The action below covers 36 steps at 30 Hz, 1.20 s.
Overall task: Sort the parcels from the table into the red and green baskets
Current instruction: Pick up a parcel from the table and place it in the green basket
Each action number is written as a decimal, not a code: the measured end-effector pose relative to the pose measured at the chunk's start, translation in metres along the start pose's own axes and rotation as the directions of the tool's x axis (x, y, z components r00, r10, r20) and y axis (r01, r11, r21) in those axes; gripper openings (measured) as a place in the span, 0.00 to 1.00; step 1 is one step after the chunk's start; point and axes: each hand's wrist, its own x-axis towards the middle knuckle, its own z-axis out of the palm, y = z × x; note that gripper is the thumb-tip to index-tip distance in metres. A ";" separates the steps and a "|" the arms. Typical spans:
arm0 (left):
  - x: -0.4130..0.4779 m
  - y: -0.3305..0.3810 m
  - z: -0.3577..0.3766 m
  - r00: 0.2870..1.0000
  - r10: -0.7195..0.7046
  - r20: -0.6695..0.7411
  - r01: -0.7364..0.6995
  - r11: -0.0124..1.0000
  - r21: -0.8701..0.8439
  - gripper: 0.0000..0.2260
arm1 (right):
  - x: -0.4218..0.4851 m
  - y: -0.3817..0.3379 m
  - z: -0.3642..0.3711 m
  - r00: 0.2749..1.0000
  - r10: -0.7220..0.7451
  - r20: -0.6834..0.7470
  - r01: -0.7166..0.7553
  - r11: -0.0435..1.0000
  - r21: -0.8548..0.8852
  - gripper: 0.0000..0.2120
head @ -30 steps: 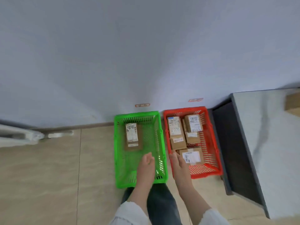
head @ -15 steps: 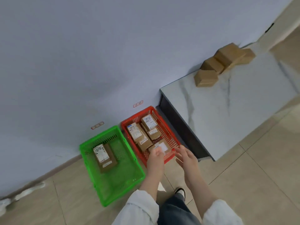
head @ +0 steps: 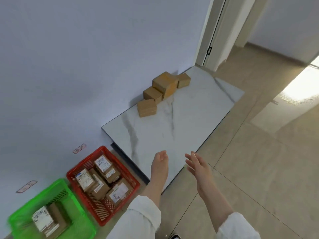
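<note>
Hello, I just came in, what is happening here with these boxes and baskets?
A person is sorting parcels into two baskets on the floor. Both hands are empty: the left hand and the right hand hang open over the near end of the marble table. Four brown parcels remain at the far end of the table, against the wall. The red basket holds several labelled parcels, and the green basket seems to hold one, though that corner is blurred.
</note>
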 end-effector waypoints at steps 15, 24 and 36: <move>0.113 0.096 0.185 0.997 0.064 0.043 -0.062 0.997 -0.045 0.12 | 0.172 -0.097 -0.098 0.999 0.026 -0.046 -0.021 0.994 0.106 0.17; 0.216 0.158 0.242 1.000 0.023 0.005 -0.023 0.992 -0.125 0.12 | 0.294 -0.164 -0.120 0.997 0.048 -0.068 -0.045 0.998 0.039 0.15; 0.330 0.216 0.287 0.977 -0.072 -0.199 0.014 0.959 -0.282 0.06 | 0.450 -0.224 -0.123 0.992 0.098 0.084 -0.088 0.990 -0.112 0.16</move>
